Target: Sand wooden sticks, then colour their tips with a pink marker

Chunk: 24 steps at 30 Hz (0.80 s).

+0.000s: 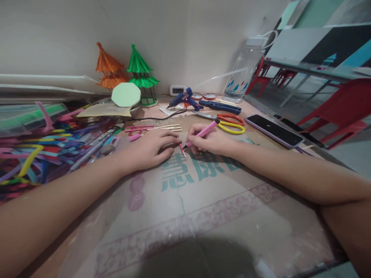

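Note:
A pink marker (204,130) is gripped in my right hand (213,141), its dark tip pointing down and left. The tip is at a short thin stick (182,150), coloured pink along part of its length. My left hand (153,148) lies low over the work surface, fingers bent, with its fingertips at the upper end of that stick, seemingly holding it in place. The exact contact is hard to see. Just beyond the left hand are several thin sticks, some pink (139,127) and some plain wood (166,126), and a pink marker cap (135,137).
Colourful pipe cleaners (31,154) heap up at left. Orange (108,63) and green (140,67) pagoda models stand by the wall. Behind my right hand lie a blue glue gun (182,98), pliers (220,107) and scissors (230,124). A phone (274,130) and water bottle (240,73) are right.

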### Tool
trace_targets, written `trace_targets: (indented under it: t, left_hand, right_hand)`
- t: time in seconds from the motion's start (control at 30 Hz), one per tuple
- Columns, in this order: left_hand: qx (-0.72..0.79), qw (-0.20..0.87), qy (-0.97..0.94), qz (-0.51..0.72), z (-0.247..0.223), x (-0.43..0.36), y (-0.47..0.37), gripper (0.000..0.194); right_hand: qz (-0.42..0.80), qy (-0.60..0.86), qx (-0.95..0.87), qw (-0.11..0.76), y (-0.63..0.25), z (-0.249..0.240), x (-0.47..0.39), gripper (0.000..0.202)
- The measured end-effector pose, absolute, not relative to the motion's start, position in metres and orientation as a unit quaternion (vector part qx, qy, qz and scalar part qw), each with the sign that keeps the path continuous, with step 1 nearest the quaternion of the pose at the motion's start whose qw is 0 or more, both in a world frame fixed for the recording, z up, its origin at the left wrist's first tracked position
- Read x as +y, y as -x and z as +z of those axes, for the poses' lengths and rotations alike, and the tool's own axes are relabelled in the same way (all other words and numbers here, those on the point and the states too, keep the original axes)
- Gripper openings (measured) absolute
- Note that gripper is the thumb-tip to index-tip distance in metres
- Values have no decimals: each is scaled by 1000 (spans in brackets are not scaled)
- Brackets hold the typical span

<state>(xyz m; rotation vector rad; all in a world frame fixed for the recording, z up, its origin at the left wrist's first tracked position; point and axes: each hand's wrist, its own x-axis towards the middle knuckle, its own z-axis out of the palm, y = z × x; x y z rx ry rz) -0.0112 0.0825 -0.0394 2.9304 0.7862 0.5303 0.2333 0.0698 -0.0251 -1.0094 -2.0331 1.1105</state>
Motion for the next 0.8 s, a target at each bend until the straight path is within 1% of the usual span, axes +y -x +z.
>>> trace_targets:
  t: [0.23, 0.47, 0.67, 0.8]
  left_hand:
    - [252, 31, -951, 174, -38, 82, 11, 38]
    - [252, 33, -952, 173, -38, 82, 11, 38]
    - [255, 36, -951, 169, -38, 82, 11, 38]
    - [256, 34, -951, 167, -38, 82, 11, 38]
  right_hand:
    - [406, 385, -769, 308, -233, -26, 71, 13]
    - [442, 374, -766, 278, -232, -18, 66, 10]
    - [431, 386, -760, 298, -231, -19, 67, 12]
    - [443, 384, -760, 281, -232, -18, 66, 11]
